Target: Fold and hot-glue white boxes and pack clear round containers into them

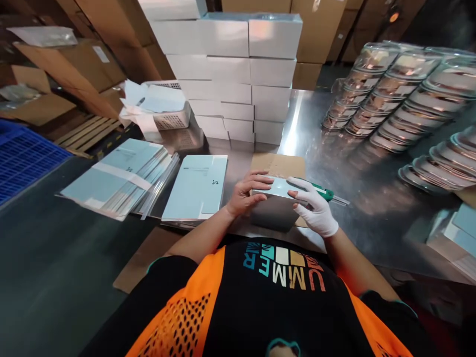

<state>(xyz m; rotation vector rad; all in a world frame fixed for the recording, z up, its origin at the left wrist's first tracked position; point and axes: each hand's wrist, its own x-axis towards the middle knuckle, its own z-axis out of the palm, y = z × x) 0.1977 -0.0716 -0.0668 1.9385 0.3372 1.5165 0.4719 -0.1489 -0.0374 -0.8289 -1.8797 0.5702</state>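
On the near edge of the steel table: both hands closed around one small box, just in front of the person's chest.
Left hand (245, 196): bare, fingers curled over the left end and top of the small pale box (277, 191), thumb pressed to its near side.
Right hand (315, 208): in a white glove, fingers clasped on the right end of the same box, the index laid along its top edge.
Box position: held upright above a brown cardboard sheet (278, 164) lying flat on the steel table (357, 178), near centre.
Green-handled tool (324, 194): lay on the table just behind the gloved hand, pointing right; whether it touched the glove could not be told.
Flat carton blank (197, 187): pale blue, unfolded, just left of the bare hand.
Blank stack (119, 178): fanned pile of the same sheets, further left, banded with a white strip.
White box stack (238, 74): folded boxes piled in rows at the far centre.
Clear lidded containers (394, 94): long leaning rows at far right.
White basket (163, 111): papers heaped in it, far left of the box stack.
Blue crate (22, 158): at the left edge.
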